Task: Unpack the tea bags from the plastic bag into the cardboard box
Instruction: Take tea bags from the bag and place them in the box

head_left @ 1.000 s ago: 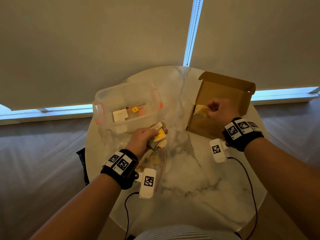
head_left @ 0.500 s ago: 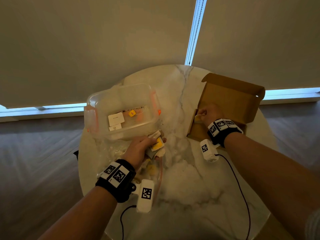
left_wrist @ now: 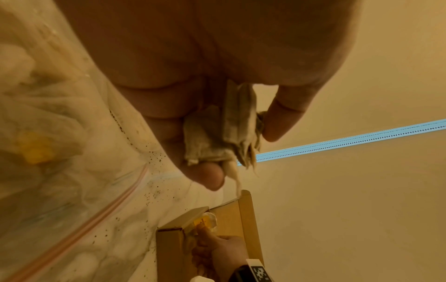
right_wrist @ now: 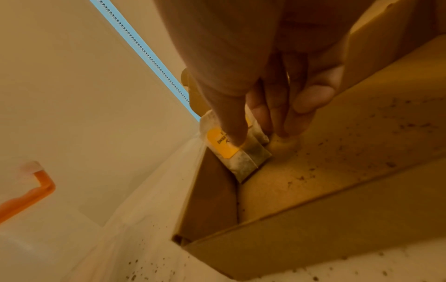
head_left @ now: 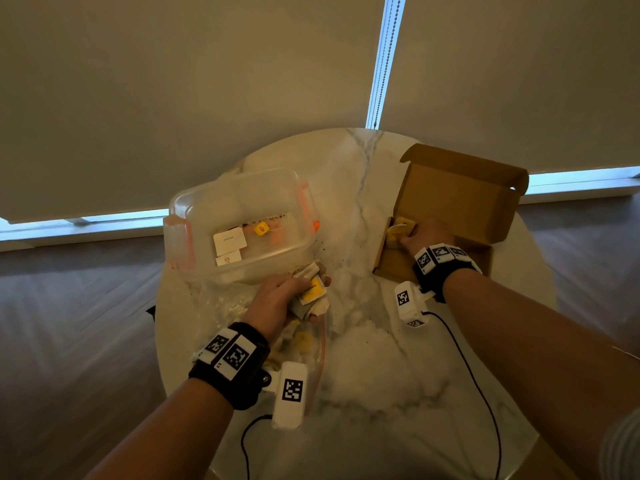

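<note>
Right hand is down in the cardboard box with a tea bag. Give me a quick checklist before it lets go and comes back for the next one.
1. Tea bag inside the cardboard box, at its left corner: ok.
2. Right hand grips that bag between thumb and fingers: ok, not released.
3. Bag flat on the box floor: not ok, it leans on the wall.
4. Left hand holds the next tea bags: ok.
5. Plastic bag holds more bags: ok, a yellow tag shows.
6. Count in left hand: cannot tell.

Left hand [head_left: 277, 299] curled, gripping; right hand [head_left: 420, 235] apparently pinching, arm extended.
</note>
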Demonstrator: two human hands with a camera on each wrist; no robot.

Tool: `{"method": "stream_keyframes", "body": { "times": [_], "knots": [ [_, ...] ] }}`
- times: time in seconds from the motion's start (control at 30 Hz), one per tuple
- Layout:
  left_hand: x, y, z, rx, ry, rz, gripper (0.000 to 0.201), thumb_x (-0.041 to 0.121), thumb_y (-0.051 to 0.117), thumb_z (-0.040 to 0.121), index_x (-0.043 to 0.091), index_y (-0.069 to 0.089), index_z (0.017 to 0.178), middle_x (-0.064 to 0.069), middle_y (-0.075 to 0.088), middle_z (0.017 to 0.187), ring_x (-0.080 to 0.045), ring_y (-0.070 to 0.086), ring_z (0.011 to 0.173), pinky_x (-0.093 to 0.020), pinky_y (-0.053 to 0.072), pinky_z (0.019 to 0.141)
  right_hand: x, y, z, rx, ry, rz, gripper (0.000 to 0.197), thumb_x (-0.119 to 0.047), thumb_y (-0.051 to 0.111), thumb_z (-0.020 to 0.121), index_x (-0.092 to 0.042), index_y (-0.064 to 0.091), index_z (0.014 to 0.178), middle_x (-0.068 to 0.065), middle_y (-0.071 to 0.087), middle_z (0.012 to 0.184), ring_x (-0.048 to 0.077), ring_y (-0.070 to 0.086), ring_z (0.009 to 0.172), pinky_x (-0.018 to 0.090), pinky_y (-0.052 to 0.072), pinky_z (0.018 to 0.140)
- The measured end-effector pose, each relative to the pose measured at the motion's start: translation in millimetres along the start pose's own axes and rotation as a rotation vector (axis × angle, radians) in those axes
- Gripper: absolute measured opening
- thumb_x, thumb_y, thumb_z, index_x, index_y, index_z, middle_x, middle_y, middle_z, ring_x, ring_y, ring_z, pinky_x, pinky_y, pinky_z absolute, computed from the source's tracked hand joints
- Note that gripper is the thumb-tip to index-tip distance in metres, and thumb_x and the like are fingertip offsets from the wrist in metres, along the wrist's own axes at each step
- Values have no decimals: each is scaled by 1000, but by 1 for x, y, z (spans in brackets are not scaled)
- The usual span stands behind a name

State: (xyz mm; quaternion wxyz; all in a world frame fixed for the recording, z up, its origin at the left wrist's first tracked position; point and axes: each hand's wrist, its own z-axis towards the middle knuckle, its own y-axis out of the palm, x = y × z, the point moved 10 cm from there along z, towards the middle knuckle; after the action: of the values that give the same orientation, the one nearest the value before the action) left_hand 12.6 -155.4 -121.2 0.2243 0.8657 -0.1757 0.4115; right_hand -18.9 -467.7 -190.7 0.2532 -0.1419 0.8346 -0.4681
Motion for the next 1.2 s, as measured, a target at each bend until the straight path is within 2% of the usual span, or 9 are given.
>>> {"method": "stream_keyframes", "body": {
  "times": [0.13,0.27,0.37,0.47,0.57,0.73,0.93,1.07,1.2],
  "knots": [
    [1,-3,-1,20,-8,0,26,8,51,92,-11,64,104,-15,72,102,-21,65,68,-27,53,50,-5,1,2,8,-12,22,40,-47,60,84,-8,60,80,12,60,81,31,58,73,32,44,59],
    [0,-8,0,44,-11,10,28,3,43,96,-16,62,106,-15,72,102,-21,65,67,-27,53,49,-3,3,5,-6,18,9,47,-51,62,83,-6,62,97,14,64,94,34,63,85,34,50,66],
    [2,-7,0,46,-4,18,27,2,43,96,-14,63,103,-14,73,99,-21,65,66,-27,53,49,-1,5,8,-14,24,29,47,-50,63,83,-6,61,100,14,64,96,35,63,88,34,50,67],
    [3,-7,0,37,-1,36,27,3,42,97,-11,64,101,-12,73,98,-19,65,62,-26,52,48,2,9,10,-36,25,55,47,-51,63,83,-6,64,96,14,65,94,33,63,84,33,48,64],
    [2,-8,1,43,-8,33,29,3,42,96,-17,61,105,-16,72,101,-21,64,61,-26,52,48,4,15,10,-61,29,84,44,-50,63,84,-6,64,92,13,64,89,32,61,78,31,45,60],
    [1,-8,1,34,-8,15,32,3,42,97,-20,59,110,-18,70,107,-21,63,62,-25,52,48,-5,16,9,-33,-46,113,41,-43,57,91,-11,59,66,7,54,62,22,50,55,23,32,46],
    [4,-4,-1,7,8,6,42,22,55,78,-10,65,104,-16,71,104,-23,62,65,-28,52,50,1,15,6,-70,-25,15,37,-44,65,84,-10,60,71,9,57,69,24,51,60,23,28,46],
    [2,0,-2,12,-9,-26,39,25,57,77,-1,66,105,-18,70,104,-29,63,79,-30,52,52,4,6,-7,-63,-29,-38,37,-46,66,83,-9,65,82,10,61,79,25,52,67,24,28,46],
    [4,5,-4,14,-6,-8,27,23,59,84,2,69,99,-20,68,101,-27,63,77,-29,52,51,-21,-17,-44,-49,-155,26,28,-34,63,88,-12,65,71,8,63,75,20,53,65,25,38,57]
  ]
}}
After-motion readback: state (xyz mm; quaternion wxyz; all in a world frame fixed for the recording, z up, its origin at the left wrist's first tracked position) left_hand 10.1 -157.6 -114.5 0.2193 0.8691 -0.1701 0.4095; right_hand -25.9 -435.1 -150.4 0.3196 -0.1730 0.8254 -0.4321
